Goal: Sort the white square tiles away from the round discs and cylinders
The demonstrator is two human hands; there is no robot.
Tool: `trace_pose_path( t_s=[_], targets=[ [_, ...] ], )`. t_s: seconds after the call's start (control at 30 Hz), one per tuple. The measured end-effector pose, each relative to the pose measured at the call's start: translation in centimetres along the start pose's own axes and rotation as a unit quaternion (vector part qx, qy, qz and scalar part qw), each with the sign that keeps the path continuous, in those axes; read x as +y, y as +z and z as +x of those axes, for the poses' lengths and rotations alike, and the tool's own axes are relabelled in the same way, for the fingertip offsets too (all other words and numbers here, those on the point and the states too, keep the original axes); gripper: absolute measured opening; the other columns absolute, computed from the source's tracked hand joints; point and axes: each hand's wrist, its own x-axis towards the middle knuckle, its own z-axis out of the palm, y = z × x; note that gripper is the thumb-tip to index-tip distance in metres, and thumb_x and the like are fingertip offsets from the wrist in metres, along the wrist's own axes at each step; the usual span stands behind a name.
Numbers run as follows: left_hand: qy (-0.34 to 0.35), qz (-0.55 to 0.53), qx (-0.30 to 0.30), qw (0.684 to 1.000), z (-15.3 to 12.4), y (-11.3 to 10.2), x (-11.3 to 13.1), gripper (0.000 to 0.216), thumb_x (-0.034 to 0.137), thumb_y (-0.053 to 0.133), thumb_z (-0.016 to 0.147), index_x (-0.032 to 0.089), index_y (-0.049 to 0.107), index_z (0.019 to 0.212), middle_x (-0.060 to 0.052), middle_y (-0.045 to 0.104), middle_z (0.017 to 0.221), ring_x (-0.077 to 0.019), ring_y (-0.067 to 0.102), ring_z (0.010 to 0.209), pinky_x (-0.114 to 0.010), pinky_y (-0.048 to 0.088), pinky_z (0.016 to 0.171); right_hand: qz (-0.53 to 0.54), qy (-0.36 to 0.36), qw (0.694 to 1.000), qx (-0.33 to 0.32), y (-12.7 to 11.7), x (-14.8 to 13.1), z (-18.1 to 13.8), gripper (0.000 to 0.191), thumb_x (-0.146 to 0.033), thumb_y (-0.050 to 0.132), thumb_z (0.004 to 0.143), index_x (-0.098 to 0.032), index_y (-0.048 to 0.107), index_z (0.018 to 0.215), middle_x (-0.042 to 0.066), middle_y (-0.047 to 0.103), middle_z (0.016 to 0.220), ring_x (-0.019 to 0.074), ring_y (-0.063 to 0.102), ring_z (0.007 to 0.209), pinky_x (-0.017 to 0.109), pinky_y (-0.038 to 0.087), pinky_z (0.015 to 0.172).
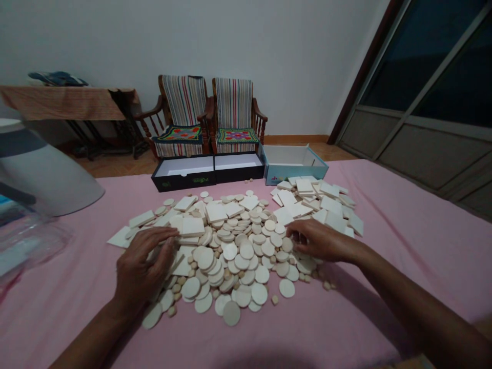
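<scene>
A wide heap of pale wooden pieces lies on the pink cloth: round discs in the middle and front, square tiles mostly at the back right and left. My left hand rests palm down on the heap's left side, fingers spread over tiles and discs. My right hand lies on the heap's right edge, its fingers curled among the discs; whether it pinches a piece is hidden.
Behind the heap stand two open black boxes and an open light-blue box. A white rounded object and clear plastic sit at the left. Two striped chairs stand beyond the table.
</scene>
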Motion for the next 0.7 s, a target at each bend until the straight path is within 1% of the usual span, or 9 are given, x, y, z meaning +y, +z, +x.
trace_pose_path(
  t_s=[0.07, 0.17, 0.23, 0.3, 0.4, 0.47, 0.57, 0.63, 0.7],
  targets=[
    [-0.012, -0.008, 0.003, 1.0, 0.0, 0.0, -0.1, 0.015, 0.027, 0.058, 0.088, 0.024, 0.066, 0.101, -0.004, 0.069, 0.102, -0.0223, 0.064, 0.099, -0.041, 0.05, 0.094, 0.009, 0.013, 1.0, 0.023, -1.5, 0.3, 1.4, 0.018, -0.01, 0.057, 0.076, -0.015, 0.065, 0.092, 0.004, 0.065, 0.078, 0.0143, 0.056, 0.068, 0.024, 0.038, 0.062],
    [-0.013, -0.012, -0.003, 1.0, 0.0, 0.1, -0.2, 0.014, 0.027, 0.058, 0.088, 0.024, 0.066, 0.099, -0.004, 0.069, 0.099, -0.0218, 0.065, 0.097, -0.039, 0.051, 0.091, 0.003, 0.011, 0.997, 0.076, -2.5, 1.1, 5.5, 0.015, -0.009, 0.058, 0.074, -0.015, 0.067, 0.084, 0.003, 0.065, 0.073, 0.013, 0.056, 0.064, 0.023, 0.037, 0.059],
    [-0.005, -0.013, -0.004, 1.0, -0.1, 0.1, -0.2, 0.014, 0.026, 0.058, 0.088, 0.024, 0.066, 0.099, -0.004, 0.07, 0.099, -0.0214, 0.065, 0.097, -0.038, 0.051, 0.09, 0.002, 0.017, 0.994, 0.104, -2.2, 1.6, 8.8, 0.013, -0.006, 0.06, 0.07, -0.016, 0.067, 0.077, 0.002, 0.065, 0.068, 0.0131, 0.056, 0.062, 0.023, 0.037, 0.057],
    [0.003, -0.014, -0.006, 1.0, -0.1, 0.1, -0.3, 0.014, 0.025, 0.058, 0.088, 0.023, 0.066, 0.099, -0.004, 0.069, 0.1, -0.0212, 0.064, 0.099, -0.037, 0.051, 0.089, 0.012, 0.036, 0.987, 0.153, -1.5, 1.9, 12.0, 0.013, -0.005, 0.061, 0.069, -0.016, 0.067, 0.074, 0.002, 0.066, 0.068, 0.0141, 0.057, 0.063, 0.024, 0.039, 0.059],
    [0.006, -0.012, -0.009, 1.0, -0.2, 0.1, -0.4, 0.015, 0.023, 0.057, 0.089, 0.022, 0.066, 0.099, -0.005, 0.069, 0.1, -0.0208, 0.064, 0.099, -0.036, 0.051, 0.088, 0.027, 0.054, 0.972, 0.226, -0.8, 2.0, 14.9, 0.018, -0.006, 0.057, 0.074, -0.015, 0.068, 0.086, 0.006, 0.071, 0.085, 0.0157, 0.062, 0.075, 0.025, 0.044, 0.068],
    [0.006, -0.009, -0.01, 1.0, -0.2, 0.1, -0.4, 0.015, 0.023, 0.056, 0.089, 0.022, 0.067, 0.099, -0.005, 0.069, 0.1, -0.0205, 0.064, 0.099, -0.036, 0.051, 0.088, 0.048, 0.052, 0.962, 0.263, -0.8, 2.0, 15.3, 0.022, -0.007, 0.056, 0.077, -0.016, 0.067, 0.093, 0.007, 0.071, 0.094, 0.0157, 0.063, 0.081, 0.026, 0.046, 0.072],
    [0.002, -0.01, -0.012, 1.0, -0.2, 0.1, -0.3, 0.014, 0.023, 0.056, 0.089, 0.022, 0.067, 0.099, -0.005, 0.069, 0.1, -0.0203, 0.064, 0.098, -0.036, 0.051, 0.089, 0.09, 0.041, 0.956, 0.277, -1.3, 2.0, 13.5, 0.018, -0.01, 0.057, 0.077, -0.018, 0.067, 0.089, 0.003, 0.071, 0.085, 0.0153, 0.063, 0.076, 0.025, 0.046, 0.069],
    [-0.005, -0.01, -0.011, 1.0, -0.2, 0.1, -0.2, 0.014, 0.024, 0.057, 0.089, 0.022, 0.067, 0.099, -0.004, 0.069, 0.1, -0.0204, 0.064, 0.098, -0.036, 0.051, 0.089, 0.087, 0.033, 0.968, 0.233, -1.8, 1.9, 11.0, 0.014, -0.012, 0.056, 0.078, -0.018, 0.067, 0.085, 0.002, 0.07, 0.077, 0.0147, 0.062, 0.071, 0.025, 0.043, 0.065],
    [-0.01, -0.009, -0.012, 1.0, -0.2, 0.1, -0.2, 0.015, 0.025, 0.056, 0.089, 0.023, 0.067, 0.099, -0.004, 0.069, 0.1, -0.0208, 0.064, 0.098, -0.037, 0.051, 0.089, 0.058, 0.027, 0.988, 0.144, -2.1, 1.7, 8.0, 0.012, -0.013, 0.055, 0.078, -0.017, 0.066, 0.079, 0.002, 0.067, 0.071, 0.0136, 0.058, 0.065, 0.024, 0.039, 0.061]
  ],
)
